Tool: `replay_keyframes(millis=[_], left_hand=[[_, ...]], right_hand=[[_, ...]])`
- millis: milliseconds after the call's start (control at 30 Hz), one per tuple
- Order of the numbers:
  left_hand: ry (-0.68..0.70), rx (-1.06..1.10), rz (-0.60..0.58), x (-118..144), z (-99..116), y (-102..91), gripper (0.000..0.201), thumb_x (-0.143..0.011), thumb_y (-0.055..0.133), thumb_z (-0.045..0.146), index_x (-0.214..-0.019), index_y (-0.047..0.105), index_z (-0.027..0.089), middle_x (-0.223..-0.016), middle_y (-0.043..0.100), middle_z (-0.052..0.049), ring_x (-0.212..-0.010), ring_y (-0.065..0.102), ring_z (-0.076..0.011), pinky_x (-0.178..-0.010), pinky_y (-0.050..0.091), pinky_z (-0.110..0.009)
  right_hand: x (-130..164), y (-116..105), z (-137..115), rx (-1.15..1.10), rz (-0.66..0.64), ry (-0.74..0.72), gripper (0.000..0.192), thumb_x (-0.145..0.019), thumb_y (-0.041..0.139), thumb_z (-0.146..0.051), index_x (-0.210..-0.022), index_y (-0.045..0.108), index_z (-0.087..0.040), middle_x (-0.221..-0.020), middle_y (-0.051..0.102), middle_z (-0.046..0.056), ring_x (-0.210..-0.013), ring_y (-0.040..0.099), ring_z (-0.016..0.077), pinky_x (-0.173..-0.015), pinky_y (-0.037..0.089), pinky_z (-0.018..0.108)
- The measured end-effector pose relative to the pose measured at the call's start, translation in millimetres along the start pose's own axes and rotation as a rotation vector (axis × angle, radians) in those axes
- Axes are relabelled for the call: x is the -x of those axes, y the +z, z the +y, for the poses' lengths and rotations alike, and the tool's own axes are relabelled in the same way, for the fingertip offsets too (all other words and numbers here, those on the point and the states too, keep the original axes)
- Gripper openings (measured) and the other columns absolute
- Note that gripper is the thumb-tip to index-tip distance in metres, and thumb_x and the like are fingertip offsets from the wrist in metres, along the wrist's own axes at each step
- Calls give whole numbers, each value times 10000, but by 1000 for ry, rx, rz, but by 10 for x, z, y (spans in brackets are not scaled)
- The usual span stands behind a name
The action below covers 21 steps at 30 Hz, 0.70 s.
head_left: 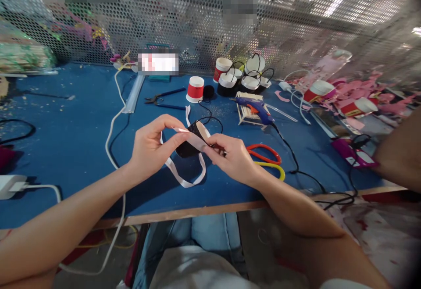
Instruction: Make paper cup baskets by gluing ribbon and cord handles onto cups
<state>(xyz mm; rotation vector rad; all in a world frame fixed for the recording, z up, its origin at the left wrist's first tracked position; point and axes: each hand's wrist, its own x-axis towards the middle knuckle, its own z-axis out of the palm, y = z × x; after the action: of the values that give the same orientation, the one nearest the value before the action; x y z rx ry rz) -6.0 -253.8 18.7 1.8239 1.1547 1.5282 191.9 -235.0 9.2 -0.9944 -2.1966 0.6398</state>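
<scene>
- A small black paper cup (pixel 188 145) with a pale inside is held tipped on its side, just above the blue felt-like table top (pixel 66 140), near the front edge.
- A flat white ribbon (pixel 184 179) runs across the cup's mouth and hangs in a soft loop below it; a thin black cord (pixel 210 118) arches off the cup's rim.
- The left hand (pixel 151 146) is curled, thumb and forefinger pinched shut on the ribbon at the cup's left side, wrist bent inward.
- The right hand (pixel 232 155) comes in from the other side, fingers closed on the ribbon's end and the cup's rim, palm turned down.
- Just beyond the right hand lie red-and-yellow handled scissors (pixel 268 157), partly hidden by it.
- Farther back: a blue glue gun (pixel 256 107) resting on a rack of wooden sticks (pixel 245 113), a red cup (pixel 195 89) upside down, a cluster of black and white cups (pixel 243 78) with cord handles, and dark pliers (pixel 162 98).
- A white cable (pixel 112 126) snakes down the table on the left.
- Another person's arm (pixel 399 153) reaches in at the right, beside pink foam scraps (pixel 358 91).
- Perforated metal mesh (pixel 197 17) walls off the back.
</scene>
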Motion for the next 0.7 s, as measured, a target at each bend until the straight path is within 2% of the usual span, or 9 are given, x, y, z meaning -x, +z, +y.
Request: replay_keyframes(millis=[200,400,700], left_hand=[[-109,-86,65,-27,-20,-10,123,-772,643,298,-753,611,181,-724,637,9,-656,550,-113,-622,429,-244],[-230,-102,36,-63,-32,-11,209,-759,646,359,-713,591,163,-675,609,7,-618,523,-106,-559,390,-226],[-285,-57,9,-70,-54,-2,238,-744,648,379,-698,568,160,-646,574,9,-591,487,-100,-535,359,-222]], right_hand=[[25,-4,1,-6,1,-104,104,-860,524,-245,-814,583,-172,-718,590,8,-551,485,76,-531,391,212],[48,-11,1,14,25,-166,85,-857,533,-234,-830,584,-171,-736,602,14,-554,480,72,-531,389,206],[57,-10,2,-21,12,-191,65,-854,539,-223,-823,571,-176,-739,602,12,-570,494,74,-544,398,205]])
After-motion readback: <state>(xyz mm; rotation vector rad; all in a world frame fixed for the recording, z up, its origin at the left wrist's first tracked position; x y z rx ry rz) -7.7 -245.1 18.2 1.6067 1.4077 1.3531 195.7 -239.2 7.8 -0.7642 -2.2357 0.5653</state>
